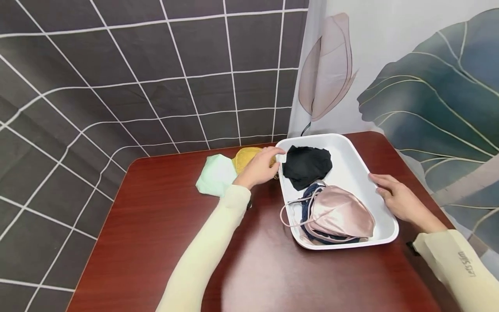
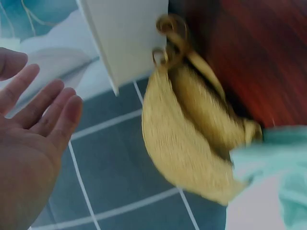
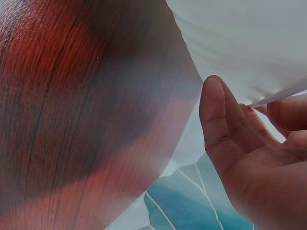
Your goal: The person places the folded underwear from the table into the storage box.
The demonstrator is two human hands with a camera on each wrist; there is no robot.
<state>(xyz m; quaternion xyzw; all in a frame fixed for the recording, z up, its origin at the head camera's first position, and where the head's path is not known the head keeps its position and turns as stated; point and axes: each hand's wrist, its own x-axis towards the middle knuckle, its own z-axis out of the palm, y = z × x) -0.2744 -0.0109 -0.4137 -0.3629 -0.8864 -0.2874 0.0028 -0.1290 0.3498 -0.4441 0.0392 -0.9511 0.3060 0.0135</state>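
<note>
A white plastic tray [image 1: 348,161] stands at the table's right side. Thumb and fingers of my right hand [image 1: 401,200] pinch its right rim; the right wrist view shows the tray's white side [image 3: 240,43] beside them. My left hand [image 1: 259,168] is at the opposite rim, and the left wrist view shows its fingers [image 2: 45,100] extended and apart from the tray. Inside lie a folded black garment [image 1: 307,166] and a pink satin bra [image 1: 341,210] over a navy one [image 1: 308,208]. One pink strap loops over the left rim.
Left of the tray, a yellow bra [image 1: 244,157], partly behind my left hand, lies against a mint green garment [image 1: 215,174]. Both are on the red-brown wooden table [image 1: 163,216]. A dark grid-patterned curtain [image 1: 156,86] hangs behind, with a leaf-print curtain [image 1: 429,86] at the right.
</note>
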